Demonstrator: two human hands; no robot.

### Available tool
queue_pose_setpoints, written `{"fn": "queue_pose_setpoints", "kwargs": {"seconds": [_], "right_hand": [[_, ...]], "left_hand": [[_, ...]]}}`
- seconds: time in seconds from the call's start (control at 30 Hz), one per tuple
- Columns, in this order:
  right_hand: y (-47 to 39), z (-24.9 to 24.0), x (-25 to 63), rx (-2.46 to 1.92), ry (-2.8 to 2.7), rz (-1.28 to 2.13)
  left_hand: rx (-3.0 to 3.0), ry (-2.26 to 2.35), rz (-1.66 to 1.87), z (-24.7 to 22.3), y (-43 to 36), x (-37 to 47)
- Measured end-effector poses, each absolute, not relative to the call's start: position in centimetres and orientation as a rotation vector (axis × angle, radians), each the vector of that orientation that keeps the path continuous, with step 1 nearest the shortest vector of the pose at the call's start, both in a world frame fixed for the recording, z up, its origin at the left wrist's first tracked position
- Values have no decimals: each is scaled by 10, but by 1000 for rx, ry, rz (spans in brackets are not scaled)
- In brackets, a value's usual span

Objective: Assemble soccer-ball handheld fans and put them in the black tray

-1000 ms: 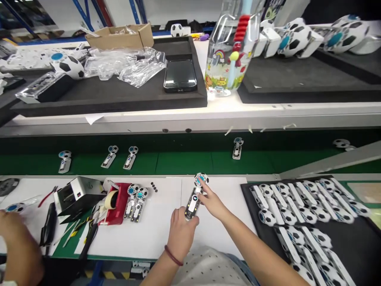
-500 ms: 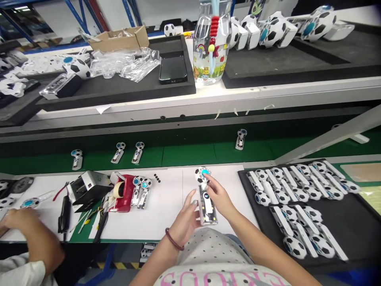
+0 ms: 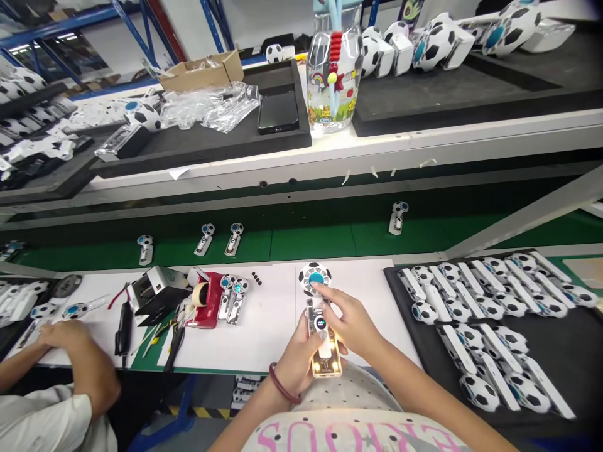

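Note:
I hold a small handheld fan [image 3: 321, 320] with a football-patterned head and a clear handle, upright in front of me above the white table's near edge. My left hand [image 3: 298, 356] grips the handle from the left. My right hand [image 3: 349, 324] holds it from the right, a finger reaching up to the blue centre of the head. The handle glows yellow at its base and a small display on it is lit.
A black tray [image 3: 560, 370] of several like fans lies to my right. A red tape dispenser [image 3: 205, 306], two fans [image 3: 234, 298] and tools lie to the left. More fans [image 3: 398, 216] ride the green conveyor. Another person's hand [image 3: 66, 336] works at far left.
I have drawn the fan nearer and raised it more upright. Its handle lights and display have come on. The view has shifted slightly left.

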State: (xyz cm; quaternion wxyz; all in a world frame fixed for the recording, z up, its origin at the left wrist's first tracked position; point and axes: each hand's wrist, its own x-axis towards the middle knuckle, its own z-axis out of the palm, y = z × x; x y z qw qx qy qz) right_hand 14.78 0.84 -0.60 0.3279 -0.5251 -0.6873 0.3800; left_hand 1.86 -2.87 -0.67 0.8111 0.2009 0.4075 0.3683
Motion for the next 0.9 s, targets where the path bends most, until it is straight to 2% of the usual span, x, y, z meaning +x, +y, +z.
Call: {"fn": "queue_pose_setpoints", "kwargs": {"seconds": [0.57,0.77,0.9], "right_hand": [[-2,-2,150,-1220,-1954,642],[-2,-3,153,-1248,-1903,851],[-3,-11,151,-1399,-1509,1236]], "left_hand": [[452,739,763,-16,-42,10],[422,646,754,-16,-42,11],[407,625,781,-17,-40,12]]}}
